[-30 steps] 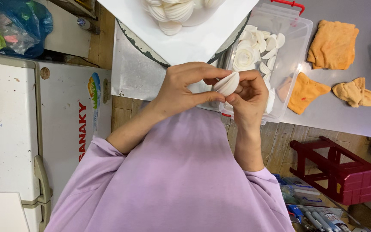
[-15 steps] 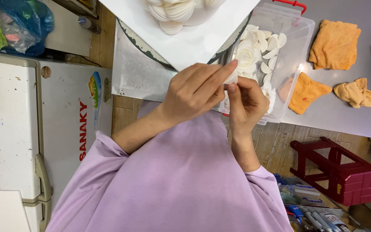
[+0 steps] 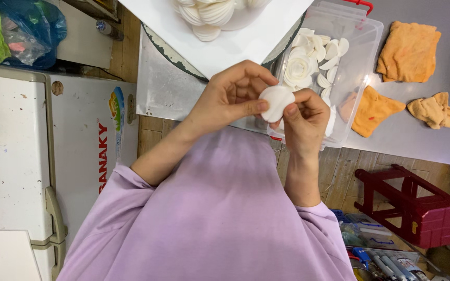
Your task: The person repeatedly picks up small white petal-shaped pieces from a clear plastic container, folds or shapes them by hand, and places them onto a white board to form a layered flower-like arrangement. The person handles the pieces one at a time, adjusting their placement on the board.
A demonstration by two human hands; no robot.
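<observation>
The white petal [image 3: 277, 102], a thin rounded piece of soft white material, sits pinched between both hands just in front of the person's chest, over the near edge of the steel table [image 3: 157, 88]. The left hand [image 3: 230, 99] comes at it from the left, thumb pressed along its lower edge and fingers curled behind its top, so its fingers are clamped on the petal. The right hand [image 3: 303, 117] grips the opposite rim from the right and slightly below, thumb and forefinger closed on it. The petal's broad face is turned up toward the head, its longer span running roughly top to bottom between the two grips. Just beyond the hands lies a clear plastic box [image 3: 363, 57] holding more white petals [image 3: 329, 49] and a finished rose [image 3: 299, 70]; orange cloths [image 3: 410, 52] lie further right.
</observation>
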